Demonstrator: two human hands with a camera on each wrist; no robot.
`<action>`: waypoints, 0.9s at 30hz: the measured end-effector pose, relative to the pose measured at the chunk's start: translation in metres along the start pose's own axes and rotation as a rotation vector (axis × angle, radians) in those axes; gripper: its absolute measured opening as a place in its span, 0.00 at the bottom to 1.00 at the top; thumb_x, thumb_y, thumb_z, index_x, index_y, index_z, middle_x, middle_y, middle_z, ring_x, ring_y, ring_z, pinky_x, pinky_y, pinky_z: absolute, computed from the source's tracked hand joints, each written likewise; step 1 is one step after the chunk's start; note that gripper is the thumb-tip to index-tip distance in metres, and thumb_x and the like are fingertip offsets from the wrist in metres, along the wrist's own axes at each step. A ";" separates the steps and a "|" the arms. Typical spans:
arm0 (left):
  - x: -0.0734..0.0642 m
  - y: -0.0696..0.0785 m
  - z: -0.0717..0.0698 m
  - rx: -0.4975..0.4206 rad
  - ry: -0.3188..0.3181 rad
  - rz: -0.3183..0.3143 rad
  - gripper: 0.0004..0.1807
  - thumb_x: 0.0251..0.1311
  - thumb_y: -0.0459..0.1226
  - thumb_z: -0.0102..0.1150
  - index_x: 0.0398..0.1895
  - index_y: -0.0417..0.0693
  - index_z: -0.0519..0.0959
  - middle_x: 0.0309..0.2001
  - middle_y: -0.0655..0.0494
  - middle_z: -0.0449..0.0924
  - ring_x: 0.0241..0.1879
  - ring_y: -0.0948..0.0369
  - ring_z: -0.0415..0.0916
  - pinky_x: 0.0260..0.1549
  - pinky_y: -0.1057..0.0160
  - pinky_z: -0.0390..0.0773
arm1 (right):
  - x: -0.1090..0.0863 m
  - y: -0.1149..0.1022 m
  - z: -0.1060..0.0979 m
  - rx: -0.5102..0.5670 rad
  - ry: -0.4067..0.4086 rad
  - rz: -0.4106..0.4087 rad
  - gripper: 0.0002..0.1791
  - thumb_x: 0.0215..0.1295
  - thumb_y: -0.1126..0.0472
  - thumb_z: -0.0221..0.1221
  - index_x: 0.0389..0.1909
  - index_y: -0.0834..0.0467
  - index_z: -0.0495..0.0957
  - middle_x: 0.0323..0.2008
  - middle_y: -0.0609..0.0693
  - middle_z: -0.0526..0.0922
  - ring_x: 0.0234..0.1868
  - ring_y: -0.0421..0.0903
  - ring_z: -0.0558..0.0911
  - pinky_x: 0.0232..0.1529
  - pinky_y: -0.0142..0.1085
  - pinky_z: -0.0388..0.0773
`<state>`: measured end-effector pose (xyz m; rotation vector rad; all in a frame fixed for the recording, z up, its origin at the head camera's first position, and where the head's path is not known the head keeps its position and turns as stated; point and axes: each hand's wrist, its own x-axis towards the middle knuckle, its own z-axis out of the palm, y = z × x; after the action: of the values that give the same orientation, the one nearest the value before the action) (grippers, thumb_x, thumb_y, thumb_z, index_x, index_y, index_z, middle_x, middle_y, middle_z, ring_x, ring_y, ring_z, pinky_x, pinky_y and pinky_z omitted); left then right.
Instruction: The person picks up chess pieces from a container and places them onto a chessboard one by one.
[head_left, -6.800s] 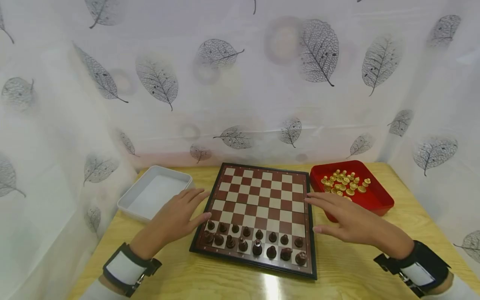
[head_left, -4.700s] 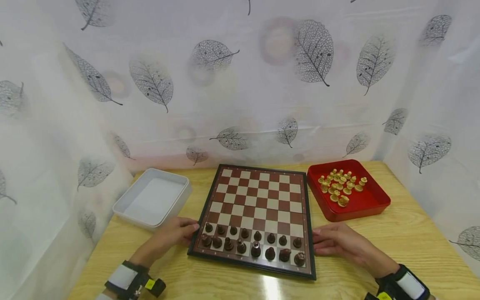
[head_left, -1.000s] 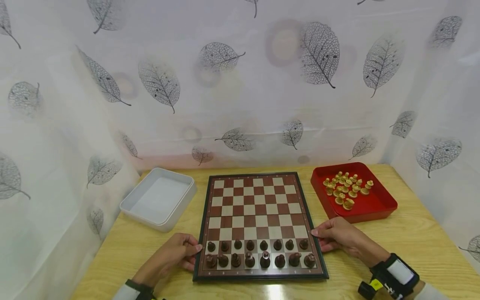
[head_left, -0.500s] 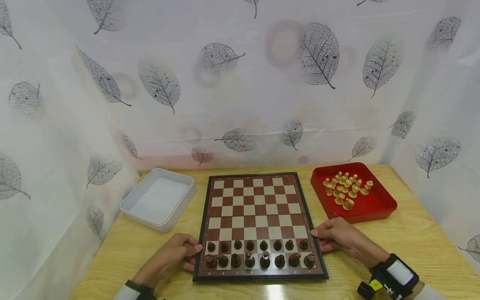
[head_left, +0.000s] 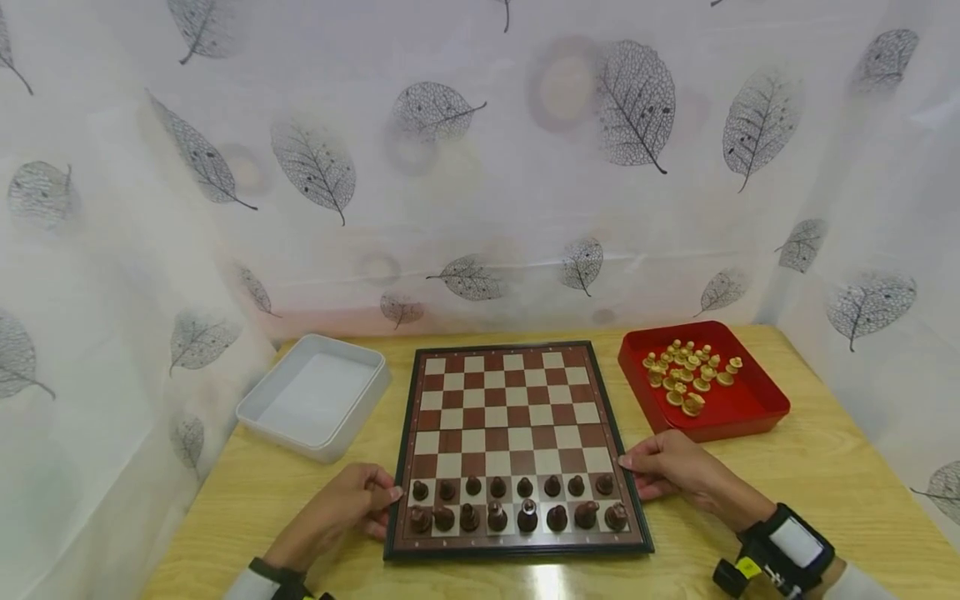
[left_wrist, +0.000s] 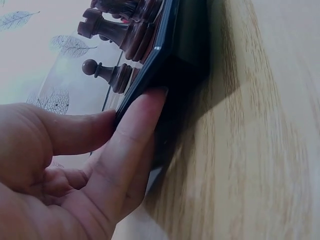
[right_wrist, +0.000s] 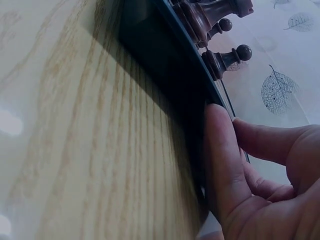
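A brown-and-cream chessboard (head_left: 508,417) with a black frame sits squarely in the middle of the table. Dark brown chess pieces (head_left: 528,517) stand upright in two rows along its near side. My left hand (head_left: 341,510) pinches the board's left edge, thumb on the top rim and fingers against the side, as the left wrist view shows close up. On the opposite edge my right hand (head_left: 678,471) has the same pinch, a little farther from me. A dark pawn (right_wrist: 227,61) stands near the right thumb in the right wrist view.
A white tray (head_left: 367,400) stands left of the board, with nothing in it. The red tray (head_left: 750,425) at the right holds several gold chess pieces (head_left: 693,375). Behind the wooden table (head_left: 247,517) hangs a leaf-patterned curtain (head_left: 487,183).
Both hands came down from above the board and took its side edges. The board has turned from slanted to straight, with its pieces still standing. Over the last second the hands hold still.
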<state>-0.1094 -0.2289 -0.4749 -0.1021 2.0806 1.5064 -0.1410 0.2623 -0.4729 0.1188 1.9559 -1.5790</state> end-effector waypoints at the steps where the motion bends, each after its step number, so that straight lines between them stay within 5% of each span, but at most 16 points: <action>1: 0.000 0.001 0.000 0.015 0.002 0.004 0.10 0.70 0.31 0.60 0.45 0.30 0.76 0.32 0.51 0.77 0.28 0.59 0.78 0.28 0.61 0.90 | 0.000 0.001 0.000 -0.007 0.002 -0.010 0.12 0.72 0.58 0.66 0.41 0.65 0.85 0.24 0.45 0.82 0.26 0.39 0.84 0.34 0.34 0.90; 15: 0.000 0.002 0.004 0.064 0.031 -0.005 0.16 0.71 0.34 0.59 0.51 0.27 0.74 0.39 0.45 0.80 0.29 0.57 0.80 0.30 0.56 0.91 | -0.009 -0.007 0.002 -0.198 0.033 -0.098 0.16 0.75 0.57 0.61 0.45 0.68 0.84 0.27 0.50 0.84 0.28 0.44 0.85 0.32 0.40 0.91; 27: -0.009 -0.002 0.009 0.008 0.047 -0.009 0.25 0.70 0.38 0.64 0.58 0.25 0.72 0.38 0.49 0.84 0.31 0.58 0.82 0.31 0.56 0.91 | -0.035 -0.044 -0.006 -0.499 0.201 -0.186 0.21 0.71 0.52 0.66 0.50 0.66 0.84 0.38 0.56 0.88 0.32 0.48 0.88 0.31 0.39 0.91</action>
<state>-0.0977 -0.2237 -0.4747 -0.1454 2.1203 1.5034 -0.1338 0.2661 -0.4169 -0.1167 2.5219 -1.1737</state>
